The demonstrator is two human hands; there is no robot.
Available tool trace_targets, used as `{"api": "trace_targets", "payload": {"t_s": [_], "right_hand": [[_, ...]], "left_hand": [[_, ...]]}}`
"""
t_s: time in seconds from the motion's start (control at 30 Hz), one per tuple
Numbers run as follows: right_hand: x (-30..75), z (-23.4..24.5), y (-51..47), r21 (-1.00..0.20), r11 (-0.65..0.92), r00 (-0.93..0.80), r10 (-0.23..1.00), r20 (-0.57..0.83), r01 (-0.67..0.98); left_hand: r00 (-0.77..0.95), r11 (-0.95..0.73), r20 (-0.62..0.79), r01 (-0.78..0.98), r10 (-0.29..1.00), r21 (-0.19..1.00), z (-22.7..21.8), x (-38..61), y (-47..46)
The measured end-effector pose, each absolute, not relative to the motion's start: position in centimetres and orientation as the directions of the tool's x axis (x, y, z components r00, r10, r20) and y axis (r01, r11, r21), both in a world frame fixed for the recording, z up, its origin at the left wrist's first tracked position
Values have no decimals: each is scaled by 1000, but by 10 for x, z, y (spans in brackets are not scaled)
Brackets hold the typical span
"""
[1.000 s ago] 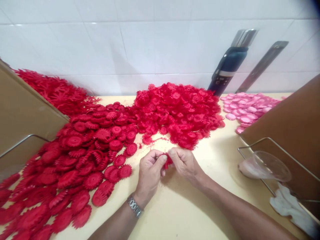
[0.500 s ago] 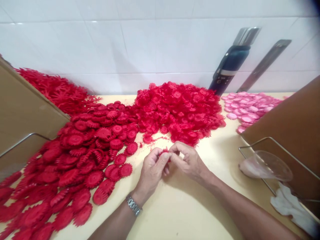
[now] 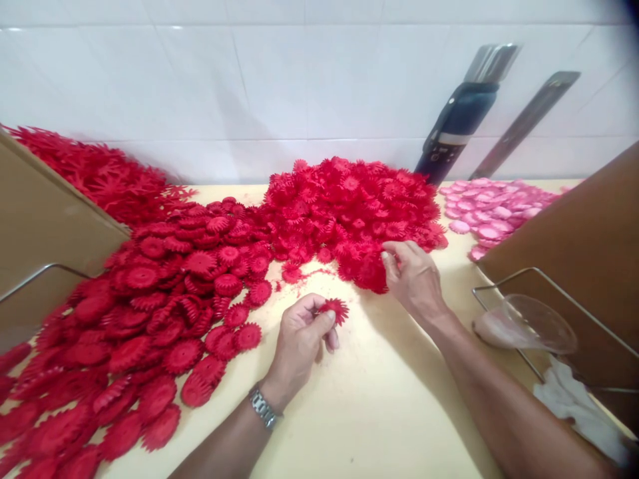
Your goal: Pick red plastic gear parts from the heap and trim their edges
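My left hand [image 3: 302,332], with a metal-banded watch on its wrist, pinches a small red fringed paper-like flower [image 3: 335,311] between thumb and fingers above the table. Its toothed petals spread out past the fingertips. At the right front edge of a heap of red fringed flowers [image 3: 349,206] is my right hand [image 3: 414,276]. Thumb and index finger there are bent and slightly apart, and no piece shows clearly between them. To the left of my left hand lies a spread pile of thicker, darker red toothed discs [image 3: 190,293].
Red spiky cut pieces [image 3: 114,176] lie at the far left behind a cardboard box [image 3: 44,219]. Pink discs [image 3: 492,206] sit by a brown box [image 3: 574,233] at right. A dark blue bottle [image 3: 456,120] and metal ruler [image 3: 524,126] lean near the wall; a clear cup [image 3: 539,326] hangs right.
My right hand has left the flower in my left hand and moved right and away from me to the red heap. My left hand stays put, still holding the flower.
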State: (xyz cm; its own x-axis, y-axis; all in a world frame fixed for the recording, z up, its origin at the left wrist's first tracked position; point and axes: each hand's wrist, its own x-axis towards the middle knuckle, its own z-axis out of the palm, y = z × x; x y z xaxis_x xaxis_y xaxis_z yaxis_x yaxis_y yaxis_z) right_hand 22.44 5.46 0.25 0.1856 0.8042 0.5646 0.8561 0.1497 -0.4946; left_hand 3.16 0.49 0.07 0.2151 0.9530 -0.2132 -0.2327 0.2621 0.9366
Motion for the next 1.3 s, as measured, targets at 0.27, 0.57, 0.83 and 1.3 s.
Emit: {"api": "trace_targets", "payload": {"t_s": [0.27,0.57,0.83,1.3], "right_hand": [[180,17,22,-790,416,-263,908,327,451],[166,8,13,-876,290,-176,955,239,385],[165,7,12,-897,264,-160,962,220,355],[170,10,15,-864,339,-284,928,242,371]], "left_hand": [[221,284,-231,-254,948,924,4,30,8],[131,165,-138,-225,982,960,-3,35,8],[65,153,-142,-225,988,962,-7,32,9],[169,153,-131,-122,977,981,-1,29,5]]}}
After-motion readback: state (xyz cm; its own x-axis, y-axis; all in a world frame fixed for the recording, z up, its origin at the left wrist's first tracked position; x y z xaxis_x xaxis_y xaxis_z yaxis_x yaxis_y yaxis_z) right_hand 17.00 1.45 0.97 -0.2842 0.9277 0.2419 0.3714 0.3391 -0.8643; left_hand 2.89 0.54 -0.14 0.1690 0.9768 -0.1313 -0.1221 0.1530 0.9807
